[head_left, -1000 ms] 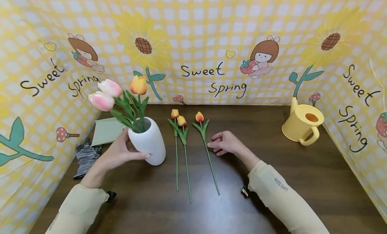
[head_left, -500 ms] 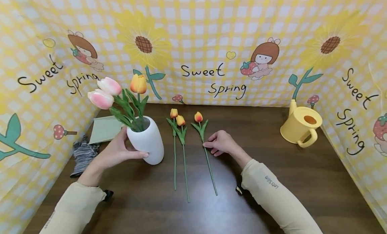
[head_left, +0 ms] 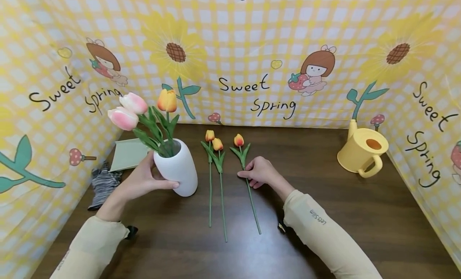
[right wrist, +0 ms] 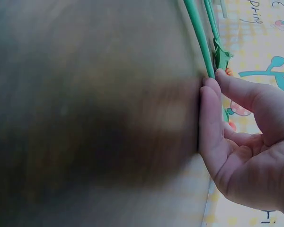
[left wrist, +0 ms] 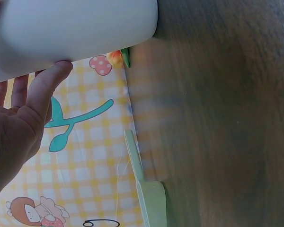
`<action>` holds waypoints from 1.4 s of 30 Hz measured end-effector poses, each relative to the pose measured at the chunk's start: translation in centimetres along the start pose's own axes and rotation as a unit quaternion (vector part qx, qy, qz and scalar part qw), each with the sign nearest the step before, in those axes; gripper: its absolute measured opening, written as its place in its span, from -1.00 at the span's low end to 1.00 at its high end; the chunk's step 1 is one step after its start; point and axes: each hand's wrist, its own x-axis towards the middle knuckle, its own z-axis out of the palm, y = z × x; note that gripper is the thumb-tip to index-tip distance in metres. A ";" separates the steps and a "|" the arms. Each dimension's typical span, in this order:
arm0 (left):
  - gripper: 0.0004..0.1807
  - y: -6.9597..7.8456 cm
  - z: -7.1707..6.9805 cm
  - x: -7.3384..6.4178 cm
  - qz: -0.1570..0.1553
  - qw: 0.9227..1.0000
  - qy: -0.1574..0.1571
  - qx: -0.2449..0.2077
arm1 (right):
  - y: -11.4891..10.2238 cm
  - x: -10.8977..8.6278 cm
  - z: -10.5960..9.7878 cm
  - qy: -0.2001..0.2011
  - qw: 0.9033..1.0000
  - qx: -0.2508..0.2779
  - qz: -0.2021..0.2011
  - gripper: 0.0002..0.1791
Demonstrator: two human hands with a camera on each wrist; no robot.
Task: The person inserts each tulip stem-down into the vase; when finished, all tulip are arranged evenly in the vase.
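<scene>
My left hand (head_left: 140, 181) grips the white vase (head_left: 181, 171), thumb on the near side and fingers behind. Two pink-and-white tulips (head_left: 124, 118) and one orange tulip (head_left: 167, 101) stand in it, their lower stems hidden. On the table, right of the vase, lies a single orange tulip (head_left: 239, 140). Thumb and fingertips of my right hand (head_left: 262, 171) pinch its green stem (right wrist: 201, 38) just below the leaves. Between the vase and that tulip, two more orange tulips (head_left: 217, 144) lie side by side, stems toward me.
A yellow watering can (head_left: 360, 151) stands at the right rear of the brown table (head_left: 324, 215). At the left are a pale green dustpan-like item (head_left: 126, 154) and grey knitted gloves (head_left: 104, 187). A yellow checked cloth (head_left: 237, 43) encloses the back and sides.
My right hand has moved left onto the stem of the right-hand tulip, and its fingers have closed there. The left hand and vase have stayed in place.
</scene>
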 end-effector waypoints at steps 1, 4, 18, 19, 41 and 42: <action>0.11 -0.1 0.1 0.0 -0.002 1.000 -0.001 -0.002 | -0.1 0.0 0.0 0.002 1.000 -0.007 0.003 -0.70; 0.12 -0.2 0.3 0.2 -0.003 1.000 -0.001 -0.002 | -0.3 -0.1 0.1 0.003 1.000 -0.028 0.003 -0.74; 0.11 0.0 0.2 0.1 -0.008 1.000 0.000 0.003 | -0.7 -0.5 0.8 -0.016 0.999 -0.027 0.000 -0.76; 0.11 0.0 0.2 0.1 -0.008 1.000 0.000 0.004 | -0.6 -0.5 0.8 -0.016 1.000 -0.023 -0.001 -0.77; 0.08 0.2 0.2 0.0 -0.020 1.000 0.007 0.013 | 0.0 -1.6 -4.5 -0.146 0.979 0.144 -0.002 -0.71; 0.08 0.2 0.2 0.1 -0.020 1.000 0.008 0.014 | -0.1 -1.7 -4.9 -0.148 0.978 0.148 -0.006 -0.70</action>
